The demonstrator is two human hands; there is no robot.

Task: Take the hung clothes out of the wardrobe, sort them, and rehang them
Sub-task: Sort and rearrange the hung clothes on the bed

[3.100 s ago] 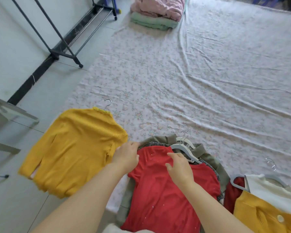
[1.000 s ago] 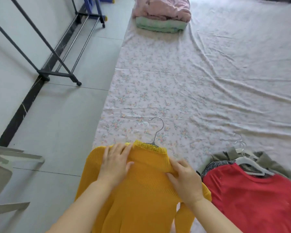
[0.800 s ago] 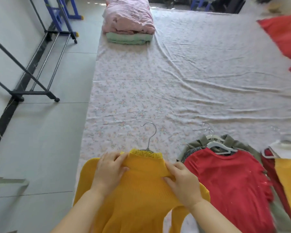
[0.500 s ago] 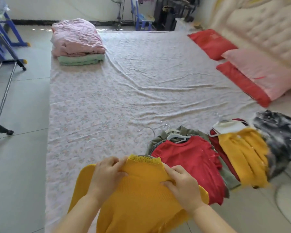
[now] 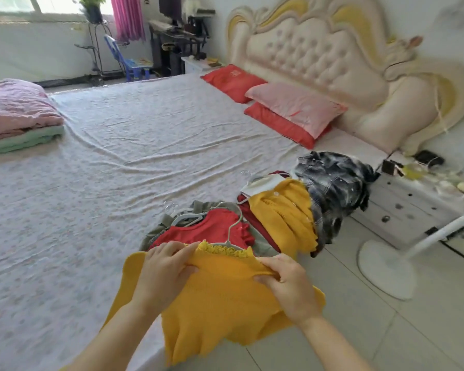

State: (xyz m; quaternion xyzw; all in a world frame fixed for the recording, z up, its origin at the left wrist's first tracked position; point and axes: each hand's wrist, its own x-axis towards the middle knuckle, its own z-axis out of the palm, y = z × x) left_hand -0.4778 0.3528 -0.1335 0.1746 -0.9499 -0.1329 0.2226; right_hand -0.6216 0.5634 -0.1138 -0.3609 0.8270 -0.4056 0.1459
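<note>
Head view, 1 moment. A yellow sweater [image 5: 225, 303] on a wire hanger [image 5: 232, 231] is held up by 2 bare hands at the near edge of the bed, its hem hanging over the sheet edge and the tiled floor [image 5: 359, 330]. The left hand [image 5: 166, 271] grips the shoulder beside the frilled collar, fingers curled over the knit and thumb pressed in from below. The right hand [image 5: 289, 287] pinches the opposite shoulder, its fingers closed round a bunched fold of fabric. The hanger's hook rises from the collar and, in this view, overlaps the red top [image 5: 212, 228] lying just beyond.

Sorted piles along the bed edge: the red top on white hangers [image 5: 188, 216] over an olive garment [image 5: 160, 227]; beside it a yellow cardigan [image 5: 284, 212] with white buttons; then a dark plaid shirt [image 5: 332, 188], part of it drooping off the bed.

Surroundings: floral bed sheet [image 5: 118, 170], creased; folded pink blanket [image 5: 16, 108] stacked on a green one [image 5: 22, 141] at far left; 3 pillows — 2 red [image 5: 233, 81], 1 pink [image 5: 295, 105] — against a tufted headboard [image 5: 319, 57]; a white nightstand [image 5: 402, 207]; a round fan base [image 5: 386, 269] on the floor.
</note>
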